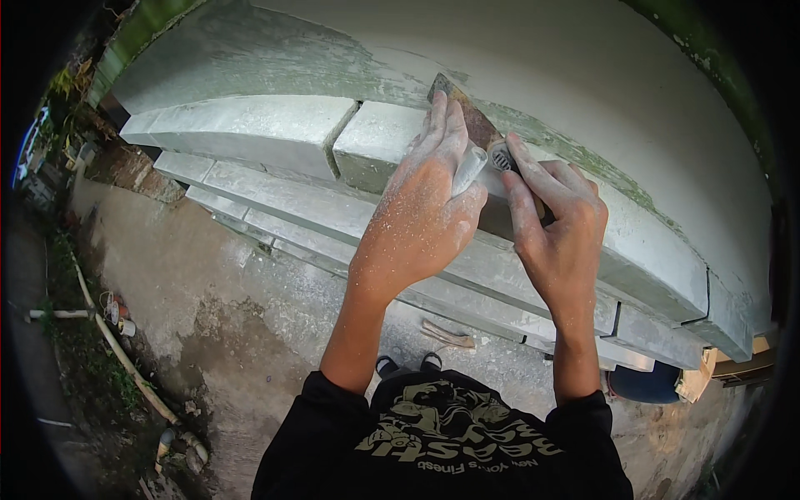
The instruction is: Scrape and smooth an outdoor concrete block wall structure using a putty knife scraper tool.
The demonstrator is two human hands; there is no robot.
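Note:
Both my hands, coated in pale dust, are at a dusty tool against the wall above the ledge. Its brown, flat, angular plate (473, 118) lies against the wall, and a grey end with dark slots (501, 157) shows between my hands. I cannot tell its exact kind. My left hand (425, 196) has its fingers stretched along the plate, with a pale rounded piece (470, 169) between thumb and palm. Curled around the slotted end, my right hand (563, 204) hides much of it. The pale grey ledge (250, 125) runs beneath, with gaps between its blocks.
Lower stepped ledges (275, 196) jut out below. A curved piece of wood (447, 334) lies on the rough concrete floor (167, 275) near my feet. At the right stands a dark blue tub (646, 383); along the left edge runs a long pole (117, 337) beside plants.

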